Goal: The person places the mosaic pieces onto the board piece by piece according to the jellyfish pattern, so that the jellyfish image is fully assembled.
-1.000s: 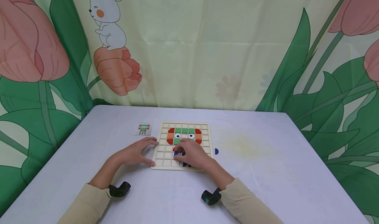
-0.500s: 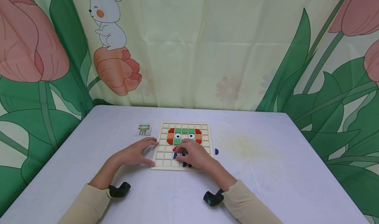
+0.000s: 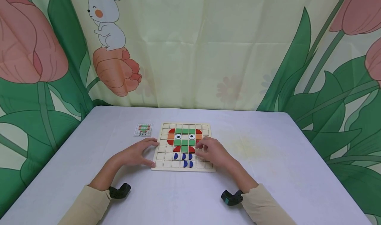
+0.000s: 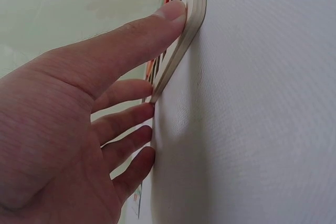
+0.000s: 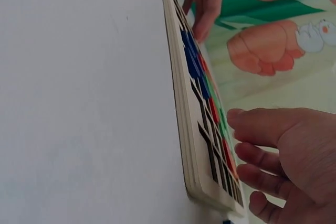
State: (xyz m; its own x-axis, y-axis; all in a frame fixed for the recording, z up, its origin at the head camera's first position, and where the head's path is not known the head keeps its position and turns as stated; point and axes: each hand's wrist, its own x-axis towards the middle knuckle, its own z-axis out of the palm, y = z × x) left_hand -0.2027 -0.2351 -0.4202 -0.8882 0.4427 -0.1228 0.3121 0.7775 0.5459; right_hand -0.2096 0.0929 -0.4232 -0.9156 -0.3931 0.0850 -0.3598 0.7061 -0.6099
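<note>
A wooden grid board (image 3: 163,163) lies on the table, bearing green squares (image 3: 185,131), red rounded pieces (image 3: 177,149), orange squares and two eye tiles (image 3: 178,136). Several blue half-round pieces (image 3: 184,156) sit in its lower cells. My left hand (image 3: 135,152) rests at the board's left side, thumb (image 4: 170,17) on the near corner, other fingers spread along the edge. Over the board's right part hovers my right hand (image 3: 215,152), fingers loosely bent, with nothing seen between thumb and fingertips in the right wrist view.
A small picture card (image 3: 143,130) with a coloured grid figure lies left of the board's far corner. White cloth covers the table (image 3: 268,172). At the right wrist view's bottom edge, a bit of dark blue (image 5: 227,222) shows beside the board. A printed curtain (image 3: 184,46) hangs behind.
My right hand has moved right, off the blue pieces, which now show in full. It now covers the spot where a loose blue half-round lay beside the board. My left hand has stayed put.
</note>
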